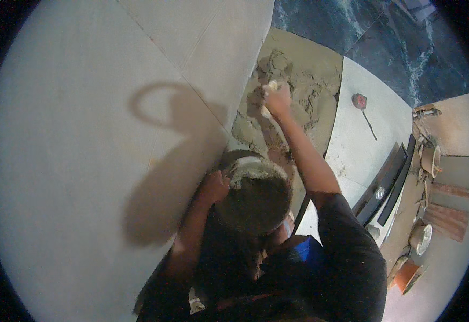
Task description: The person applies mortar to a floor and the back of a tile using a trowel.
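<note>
My left hand (217,185) is closed on the rim of a round bucket (289,196), held in front of my body. Grey-brown mortar coats the inside of the bucket, and its bottom is in shadow. Farther ahead, my right hand (277,101) is wrapped round a pale-handled tool (266,112); its working end cannot be made out. Beneath that hand lies a strip of wet mortar (312,75), lumpy and ridged in the middle and flatter at the far end.
A pale wall (84,107) rises along the left, carrying shadows. Dark veined tiles (401,37) lie beyond the mortar. On a white slab (374,88) at right rests a red-headed item (359,101) with a thin dark stem. Long black strips (390,182) and an orange bucket (408,276) lie farther right.
</note>
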`<act>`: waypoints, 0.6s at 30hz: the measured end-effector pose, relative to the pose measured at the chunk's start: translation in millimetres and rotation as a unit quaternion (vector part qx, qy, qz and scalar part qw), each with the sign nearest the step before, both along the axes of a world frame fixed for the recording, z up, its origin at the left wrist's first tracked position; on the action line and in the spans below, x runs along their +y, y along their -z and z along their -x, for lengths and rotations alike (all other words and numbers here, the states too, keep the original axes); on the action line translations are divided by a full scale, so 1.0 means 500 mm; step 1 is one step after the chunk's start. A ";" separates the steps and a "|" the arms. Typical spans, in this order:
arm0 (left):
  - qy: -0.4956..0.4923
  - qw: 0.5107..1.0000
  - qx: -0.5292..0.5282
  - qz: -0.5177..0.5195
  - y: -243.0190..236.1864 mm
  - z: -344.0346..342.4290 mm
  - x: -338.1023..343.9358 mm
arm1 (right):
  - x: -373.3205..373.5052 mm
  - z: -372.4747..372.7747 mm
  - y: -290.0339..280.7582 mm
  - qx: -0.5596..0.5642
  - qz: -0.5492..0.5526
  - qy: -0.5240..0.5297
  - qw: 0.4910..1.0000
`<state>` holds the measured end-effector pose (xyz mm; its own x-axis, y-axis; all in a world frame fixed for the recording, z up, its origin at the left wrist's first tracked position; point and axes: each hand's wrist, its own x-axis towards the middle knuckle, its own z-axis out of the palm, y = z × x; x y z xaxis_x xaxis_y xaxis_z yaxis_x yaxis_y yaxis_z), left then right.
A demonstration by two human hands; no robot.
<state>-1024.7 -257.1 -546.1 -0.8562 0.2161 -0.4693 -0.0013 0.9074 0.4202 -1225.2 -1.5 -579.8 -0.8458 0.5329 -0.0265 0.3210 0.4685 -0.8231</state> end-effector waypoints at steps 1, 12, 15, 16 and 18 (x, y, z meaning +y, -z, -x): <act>0.009 1.000 -0.017 -0.021 -0.005 0.010 0.009 | 0.000 0.048 0.010 -0.025 -0.024 0.016 0.999; -0.015 0.999 -0.011 -0.051 0.015 0.002 0.015 | 0.171 0.156 0.065 -0.013 -0.324 -0.282 0.903; 0.003 0.999 0.004 -0.048 0.013 0.005 0.019 | 0.250 0.145 0.097 0.005 0.006 -0.282 0.959; 0.000 0.999 -0.004 -0.043 0.013 0.008 0.022 | 0.263 0.142 0.105 -0.002 0.154 -0.230 0.961; -0.014 0.999 -0.023 -0.025 -0.007 0.006 0.019 | 0.230 0.123 0.065 -0.119 0.398 -0.123 0.901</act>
